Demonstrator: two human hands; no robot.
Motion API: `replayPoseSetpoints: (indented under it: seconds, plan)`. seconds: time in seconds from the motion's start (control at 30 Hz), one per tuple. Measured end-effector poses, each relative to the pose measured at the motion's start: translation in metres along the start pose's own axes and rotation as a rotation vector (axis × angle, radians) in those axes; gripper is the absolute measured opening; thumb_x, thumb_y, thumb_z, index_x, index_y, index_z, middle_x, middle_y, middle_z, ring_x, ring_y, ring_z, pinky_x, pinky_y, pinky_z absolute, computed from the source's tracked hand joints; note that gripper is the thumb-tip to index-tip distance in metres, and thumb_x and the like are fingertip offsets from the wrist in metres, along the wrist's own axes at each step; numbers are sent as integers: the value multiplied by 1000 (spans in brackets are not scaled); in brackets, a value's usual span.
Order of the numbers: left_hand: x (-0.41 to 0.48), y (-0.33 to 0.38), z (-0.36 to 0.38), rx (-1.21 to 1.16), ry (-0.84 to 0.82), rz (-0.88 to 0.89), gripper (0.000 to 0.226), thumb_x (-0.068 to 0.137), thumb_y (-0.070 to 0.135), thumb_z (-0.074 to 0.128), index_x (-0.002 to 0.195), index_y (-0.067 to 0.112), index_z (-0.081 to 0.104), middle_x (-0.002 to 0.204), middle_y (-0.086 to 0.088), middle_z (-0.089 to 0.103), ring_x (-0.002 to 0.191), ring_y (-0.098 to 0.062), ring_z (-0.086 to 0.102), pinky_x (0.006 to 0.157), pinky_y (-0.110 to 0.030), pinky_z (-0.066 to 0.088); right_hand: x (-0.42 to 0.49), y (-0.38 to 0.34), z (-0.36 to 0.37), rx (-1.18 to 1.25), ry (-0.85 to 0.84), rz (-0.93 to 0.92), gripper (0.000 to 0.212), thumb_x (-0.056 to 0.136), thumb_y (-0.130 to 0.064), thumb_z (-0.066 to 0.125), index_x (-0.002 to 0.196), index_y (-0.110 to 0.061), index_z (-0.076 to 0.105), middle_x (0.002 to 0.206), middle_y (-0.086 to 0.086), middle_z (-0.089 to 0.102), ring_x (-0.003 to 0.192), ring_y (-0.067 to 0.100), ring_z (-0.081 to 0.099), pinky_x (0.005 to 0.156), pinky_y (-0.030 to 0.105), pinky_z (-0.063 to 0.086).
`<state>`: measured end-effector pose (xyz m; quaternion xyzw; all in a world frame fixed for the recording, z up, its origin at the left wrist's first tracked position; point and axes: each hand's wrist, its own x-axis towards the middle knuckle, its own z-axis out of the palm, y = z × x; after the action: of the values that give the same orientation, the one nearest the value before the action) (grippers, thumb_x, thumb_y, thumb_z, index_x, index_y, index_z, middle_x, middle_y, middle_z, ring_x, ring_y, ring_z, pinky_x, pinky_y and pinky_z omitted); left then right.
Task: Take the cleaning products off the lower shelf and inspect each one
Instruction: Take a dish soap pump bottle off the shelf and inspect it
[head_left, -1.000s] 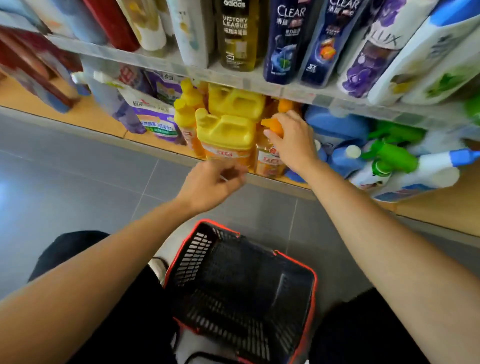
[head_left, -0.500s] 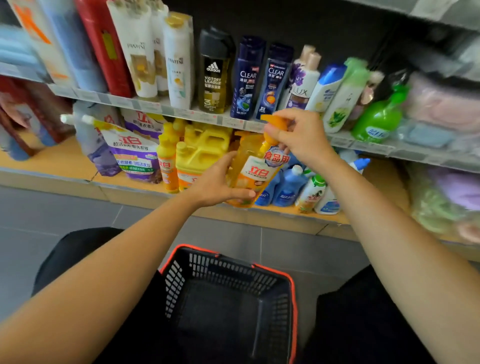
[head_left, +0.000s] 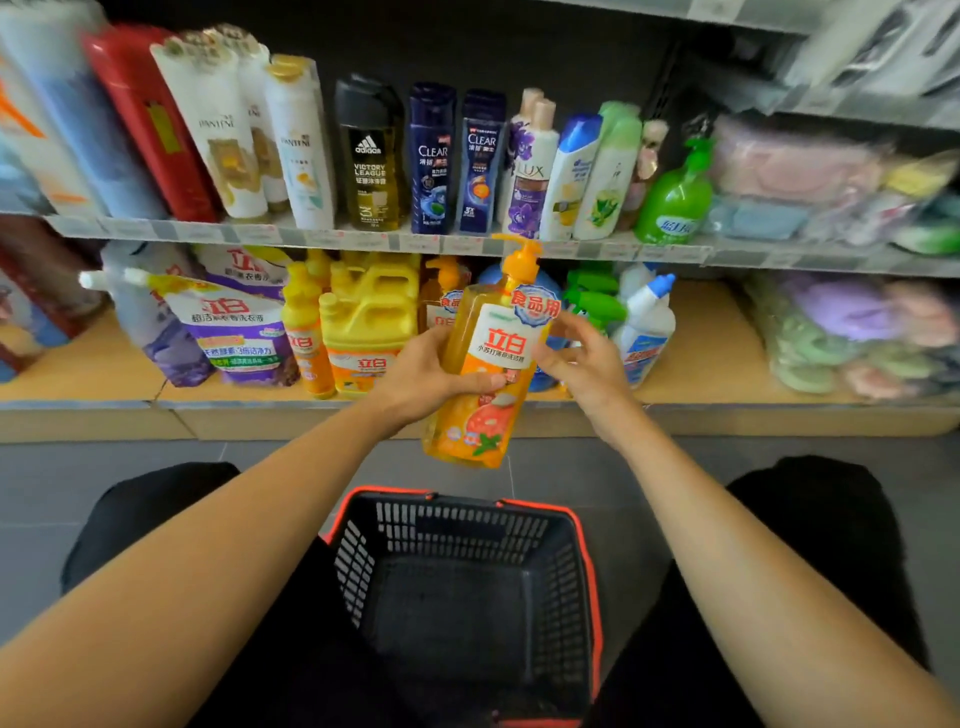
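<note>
Off the lower shelf and up for inspection: an orange pump bottle of dish liquid, held nearly upright with its label toward the camera, in front of the shelf edge and above the grey floor. Gripped round its middle by the left hand, thumb laid across the front of the label, fingers wrapped behind. Flanked on the other side by the right hand, fingers loosely spread and slightly bent, thumb at the label's edge, apparently steadying rather than clasping. Directly below, between the knees, a black basket with a red rim. Standing on the lower shelf behind the bottle: yellow jugs, a slim orange bottle, a purple-and-white refill pouch, a second pump bottle partly hidden, green spray bottles and a white bottle with a blue cap. Higher up, a row of shampoo and body-wash bottles, no part of the job. Judged from this view, only an early stage: one product out and in hand under scrutiny, most of the lower shelf yet to be lifted and checked. Likely next, a turn of the bottle to read the back, then on to its neighbours.
</note>
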<state>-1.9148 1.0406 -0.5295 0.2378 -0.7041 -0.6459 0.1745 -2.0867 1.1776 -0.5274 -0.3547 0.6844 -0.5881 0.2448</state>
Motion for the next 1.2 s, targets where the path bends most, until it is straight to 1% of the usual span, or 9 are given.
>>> replayPoseSetpoints:
  seconds: [0.07,0.2,0.3,0.5,0.63,0.7,0.87,1.07,1.2]
  plan:
    - [-3,0,7,-52,3,-19,64,63,40,89,118,23,62,106,9,77,97,-10,74,74,-23,60,-16,13,8,62,-101,45,67,73,-46,85,131,-26,58,130,0,65,107,23,69,87,45,59]
    - [-13,1,19,-143,-12,-53,61,74,36,82,127,14,62,115,-2,76,101,-18,74,73,-27,60,-64,40,19,195,-151,97,74,64,-49,90,130,-35,60,128,-2,69,117,19,67,93,40,57]
    - [-21,0,27,-178,-69,-75,54,80,37,81,126,17,62,115,-2,76,102,-21,74,72,-28,60,-88,44,22,231,-119,98,68,60,-51,92,122,-43,63,123,-5,72,113,16,69,87,32,58]
    - [-26,16,24,-104,-128,-163,48,79,54,71,119,29,66,113,6,76,102,-13,73,84,-34,57,-98,39,5,263,-133,154,79,57,-31,96,128,-22,61,122,6,72,112,28,69,97,58,54]
    - [-20,38,17,-305,137,-52,43,91,43,68,127,20,63,104,5,77,93,-10,74,66,-22,57,-105,31,-1,161,-157,126,74,57,-31,94,124,-27,62,118,2,74,109,24,71,96,55,55]
    - [-22,45,13,-289,216,11,40,96,29,66,133,15,61,104,2,76,97,-12,72,68,-20,56,-109,27,-2,139,-142,99,72,57,-33,94,122,-32,62,117,0,74,107,21,72,93,50,58]
    - [-39,61,2,-278,263,131,29,93,14,69,122,20,66,92,4,75,81,-7,71,71,-22,57,-121,19,2,-71,-26,-67,73,58,-40,90,122,-48,56,116,-20,70,106,0,67,83,15,52]
    - [-65,58,8,-141,238,60,23,86,18,78,108,19,71,108,-19,74,91,-28,73,87,-48,57,-123,28,-16,-425,103,-195,83,66,-33,92,138,-35,51,129,-14,62,119,11,60,97,42,52]
    - [-78,52,16,-225,360,46,19,87,24,78,105,22,72,103,-9,76,91,-23,75,81,-40,63,-119,31,-18,-518,98,-289,88,63,-35,94,139,-36,50,131,-11,61,120,15,59,96,39,51]
